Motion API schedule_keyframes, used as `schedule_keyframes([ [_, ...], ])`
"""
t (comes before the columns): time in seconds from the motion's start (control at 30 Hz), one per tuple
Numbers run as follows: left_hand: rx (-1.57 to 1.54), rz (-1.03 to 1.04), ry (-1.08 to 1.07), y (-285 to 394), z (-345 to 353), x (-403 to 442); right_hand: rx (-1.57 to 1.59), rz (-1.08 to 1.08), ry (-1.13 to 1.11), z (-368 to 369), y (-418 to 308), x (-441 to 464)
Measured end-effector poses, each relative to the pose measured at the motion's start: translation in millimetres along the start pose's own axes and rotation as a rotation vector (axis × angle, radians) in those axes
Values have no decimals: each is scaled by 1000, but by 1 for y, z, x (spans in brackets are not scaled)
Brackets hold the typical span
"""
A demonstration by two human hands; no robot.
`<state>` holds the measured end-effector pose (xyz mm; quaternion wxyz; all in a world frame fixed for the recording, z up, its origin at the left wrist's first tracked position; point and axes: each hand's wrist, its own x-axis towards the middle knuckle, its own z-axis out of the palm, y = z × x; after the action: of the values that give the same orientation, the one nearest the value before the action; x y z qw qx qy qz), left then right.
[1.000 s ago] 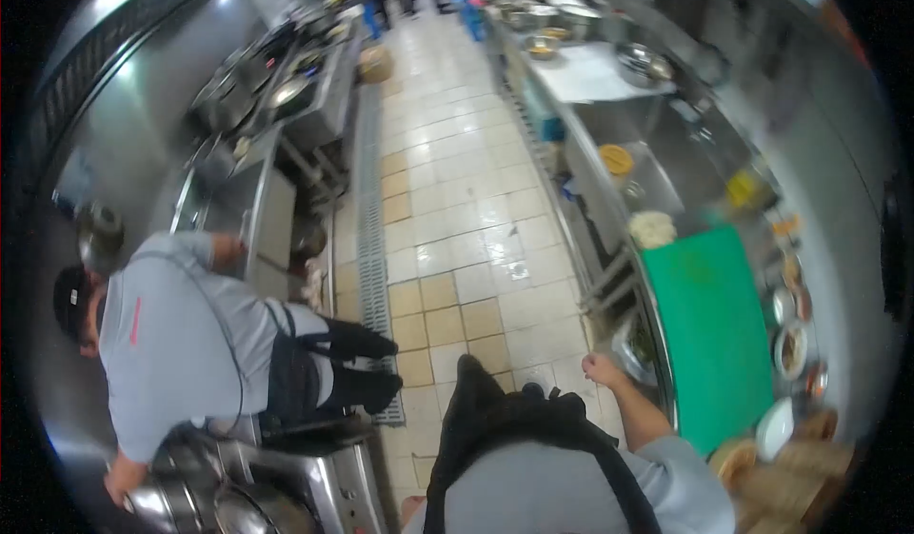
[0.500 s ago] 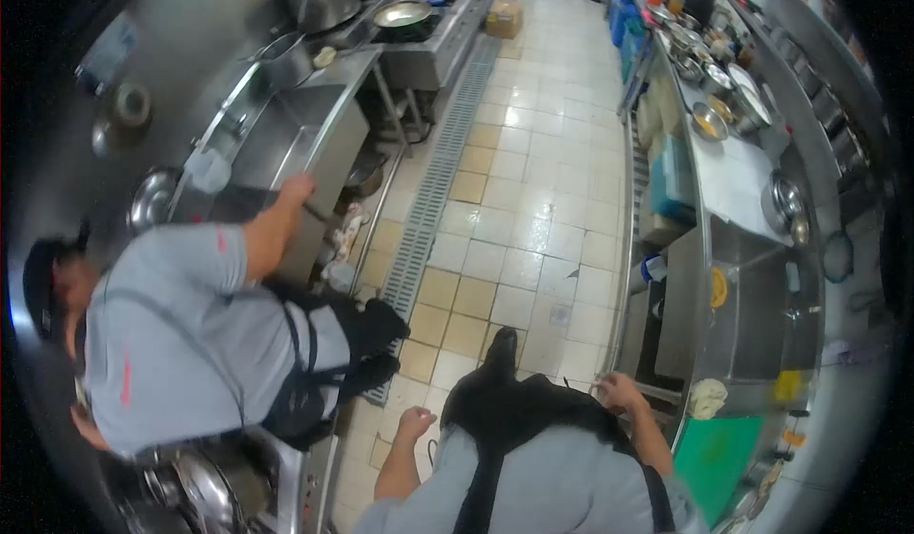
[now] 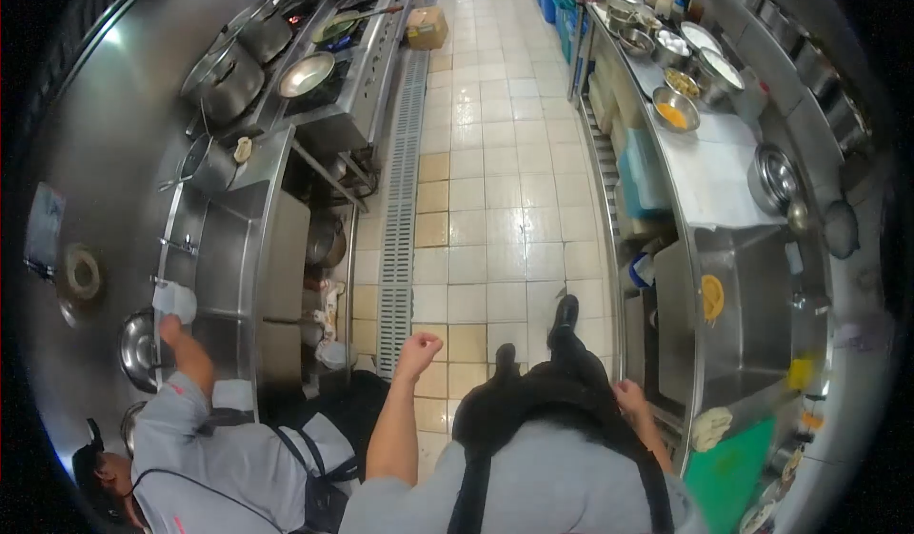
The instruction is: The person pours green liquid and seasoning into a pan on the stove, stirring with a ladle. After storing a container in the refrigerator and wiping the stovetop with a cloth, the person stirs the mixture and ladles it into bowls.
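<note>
My left hand (image 3: pixel 419 355) is held out in front of my left side, its fingers curled closed, with nothing visible in them. Low at my right side, my right hand (image 3: pixel 631 399) hangs beside my black apron (image 3: pixel 533 405). Its fingers are loosely curled and partly turned away, and no object shows in them. Nearest to it on the right is the front edge of a steel sink (image 3: pixel 700 363). Two dark shoes (image 3: pixel 566 315) show below me on the tiles.
A co-worker in grey (image 3: pixel 228 463) reaches over the left sink (image 3: pixel 228 248) to a white container (image 3: pixel 175 300). Stoves with pans (image 3: pixel 307 75) line the left. A cardboard box (image 3: pixel 427 28) stands by the floor drain (image 3: pixel 400 210). Bowls (image 3: pixel 676 110) and a green board (image 3: pixel 728 472) are right.
The view has swung and moved forward along the aisle. The co-worker now sits lower left, an arm stretched to the white container. My left hand is raised further forward; my feet have stepped.
</note>
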<state>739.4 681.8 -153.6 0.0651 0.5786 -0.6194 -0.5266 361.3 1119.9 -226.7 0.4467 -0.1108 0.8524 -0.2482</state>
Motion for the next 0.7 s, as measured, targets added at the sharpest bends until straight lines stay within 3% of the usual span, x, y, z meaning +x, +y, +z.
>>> schedule_keyframes([
  [0.1,31,42,-5,51,22,36,3,-5,-26,-27,-30,6],
  [0.2,179,102,52,81,35,60,-76,-526,-79,-14,125,169],
  [0.23,177,100,103,74,42,72,-102,-466,-111,-32,103,179],
  [0.37,95,-162,167,17,61,65,-44,-127,-200,-93,-77,247],
  [0.4,175,-123,211,-12,67,60,-71,-119,-214,-110,-125,271],
  [0.43,114,-236,237,-22,77,47,-369,-201,-187,-136,-191,284],
  [0.47,52,-357,261,-24,84,30,-418,-229,-92,-138,-197,341],
  [0.5,116,-408,204,-21,87,10,-469,-496,63,-154,-249,347],
  [0.63,134,-641,154,-11,121,-8,-201,-467,-28,-184,-425,388],
  [0.7,-232,-682,160,12,126,-7,-222,-537,-32,-175,-483,400],
])
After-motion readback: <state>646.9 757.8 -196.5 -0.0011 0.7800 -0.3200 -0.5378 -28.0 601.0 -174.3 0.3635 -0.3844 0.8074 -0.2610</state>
